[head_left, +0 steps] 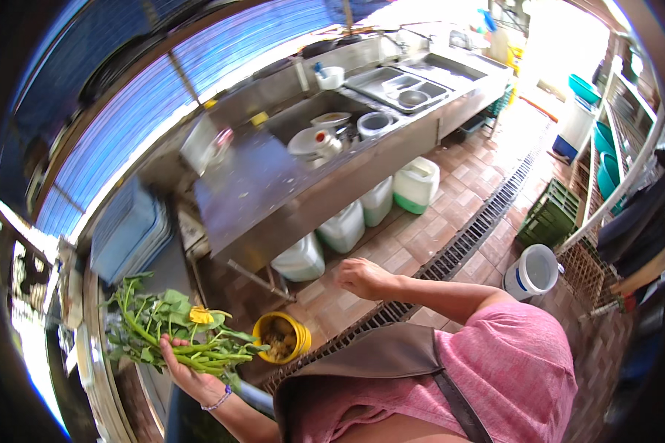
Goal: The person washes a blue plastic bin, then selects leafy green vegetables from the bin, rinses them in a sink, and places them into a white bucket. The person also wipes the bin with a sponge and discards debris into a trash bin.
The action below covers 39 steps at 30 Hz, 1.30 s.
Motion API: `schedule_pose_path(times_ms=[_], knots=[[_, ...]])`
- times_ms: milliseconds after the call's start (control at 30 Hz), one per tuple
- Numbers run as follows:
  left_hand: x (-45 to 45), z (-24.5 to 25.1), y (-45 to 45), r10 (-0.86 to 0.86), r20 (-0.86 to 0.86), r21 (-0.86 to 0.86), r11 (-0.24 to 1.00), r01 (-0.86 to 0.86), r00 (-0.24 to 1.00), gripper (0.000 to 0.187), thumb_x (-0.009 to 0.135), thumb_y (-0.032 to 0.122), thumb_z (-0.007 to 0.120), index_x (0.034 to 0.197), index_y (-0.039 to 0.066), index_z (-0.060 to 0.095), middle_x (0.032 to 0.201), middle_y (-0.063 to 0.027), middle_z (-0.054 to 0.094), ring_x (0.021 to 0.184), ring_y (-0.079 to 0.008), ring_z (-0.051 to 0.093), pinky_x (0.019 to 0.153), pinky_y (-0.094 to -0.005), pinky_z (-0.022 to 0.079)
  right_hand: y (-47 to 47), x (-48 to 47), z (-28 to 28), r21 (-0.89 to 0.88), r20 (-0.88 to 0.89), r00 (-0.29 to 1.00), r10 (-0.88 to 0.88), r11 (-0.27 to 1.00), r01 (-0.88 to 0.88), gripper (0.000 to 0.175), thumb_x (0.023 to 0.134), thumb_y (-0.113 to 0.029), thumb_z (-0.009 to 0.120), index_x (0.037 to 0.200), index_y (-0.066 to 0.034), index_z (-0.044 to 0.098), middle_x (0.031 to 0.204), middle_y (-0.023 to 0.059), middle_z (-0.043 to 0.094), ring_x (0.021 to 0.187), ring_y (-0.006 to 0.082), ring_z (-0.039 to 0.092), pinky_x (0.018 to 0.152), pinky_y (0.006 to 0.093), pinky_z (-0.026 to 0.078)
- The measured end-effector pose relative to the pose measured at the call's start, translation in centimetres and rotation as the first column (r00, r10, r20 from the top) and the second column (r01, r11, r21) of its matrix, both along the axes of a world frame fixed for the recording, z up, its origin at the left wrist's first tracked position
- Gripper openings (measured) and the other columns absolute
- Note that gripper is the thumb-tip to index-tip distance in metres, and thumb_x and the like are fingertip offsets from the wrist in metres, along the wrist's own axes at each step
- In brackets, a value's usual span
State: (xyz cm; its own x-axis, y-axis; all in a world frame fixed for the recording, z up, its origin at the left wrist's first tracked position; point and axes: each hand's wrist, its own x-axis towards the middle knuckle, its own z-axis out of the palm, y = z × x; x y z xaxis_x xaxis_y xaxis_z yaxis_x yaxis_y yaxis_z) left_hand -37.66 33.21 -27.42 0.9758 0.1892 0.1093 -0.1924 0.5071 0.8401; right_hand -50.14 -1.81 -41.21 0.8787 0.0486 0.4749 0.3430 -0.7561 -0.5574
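My left hand [178, 362], a beaded bracelet at its wrist, holds a bunch of leafy green stems [191, 340] at the lower left. A yellow piece [201, 315], perhaps a leaf or a flower, shows among the leaves. Just right of the stems' ends, a yellow bucket [305, 339] with brownish scraps inside stands on the floor. My right hand [364, 278] is raised over the tiled floor with its fingers curled, near the plastic jugs; no object shows in it, though its palm is hidden.
A long steel sink counter [255, 205] crosses the view, with basins holding pots and trays. Plastic jugs [341, 227] stand below it. A metal drain grate [465, 243] runs along the tiles. At right are a white bucket [512, 279], a green crate [551, 213] and a shelf rack [615, 205].
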Motion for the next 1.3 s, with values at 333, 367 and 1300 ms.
schedule_pose_path(times_ms=[333, 367, 1300], knots=[[12.5, -1.8, -18.4, -0.047, -0.053, -0.063, 0.997, 0.044, 0.997, 0.021, 0.087, 0.023, 0.067, 0.098, 0.006, 0.06, 0.076, 0.0019, 0.055, 0.069, -0.0076, 0.051, 0.064, -0.0215, 0.044, -25.0, -0.4, -3.2, -0.03, -0.314, 0.93, -0.19, 0.981, 0.191, 0.015, 0.082, -0.019, 0.059, 0.081, -0.0042, 0.061, 0.08, 0.0133, 0.059, 0.082, 0.0321, 0.059, 0.073, 0.0408, 0.049], [13.4, -1.9, -20.1, -0.034, -0.057, -0.039, 0.999, 0.032, 0.998, 0.022, 0.087, 0.023, 0.067, 0.099, 0.006, 0.06, 0.076, 0.0017, 0.055, 0.07, -0.0077, 0.051, 0.065, -0.0217, 0.044, -27.5, 1.0, -4.0, 0.022, -0.344, 0.922, -0.176, 0.981, 0.195, 0.019, 0.081, -0.023, 0.058, 0.079, -0.0044, 0.06, 0.081, 0.0152, 0.06, 0.084, 0.033, 0.059, 0.074, 0.0419, 0.049], [32.9, -1.9, -70.3, 0.218, 0.127, 0.101, 0.968, -0.232, 0.968, 0.029, 0.082, 0.011, 0.071, 0.102, -0.009, 0.062, 0.097, -0.0126, 0.063, 0.076, -0.0138, 0.056, 0.067, -0.027, 0.049, -76.2, 16.4, -4.8, 0.016, -0.541, 0.814, -0.213, 0.965, 0.263, 0.026, 0.08, -0.025, 0.061, 0.094, -0.003, 0.064, 0.084, 0.0165, 0.065, 0.083, 0.0326, 0.063, 0.073, 0.0396, 0.048]])
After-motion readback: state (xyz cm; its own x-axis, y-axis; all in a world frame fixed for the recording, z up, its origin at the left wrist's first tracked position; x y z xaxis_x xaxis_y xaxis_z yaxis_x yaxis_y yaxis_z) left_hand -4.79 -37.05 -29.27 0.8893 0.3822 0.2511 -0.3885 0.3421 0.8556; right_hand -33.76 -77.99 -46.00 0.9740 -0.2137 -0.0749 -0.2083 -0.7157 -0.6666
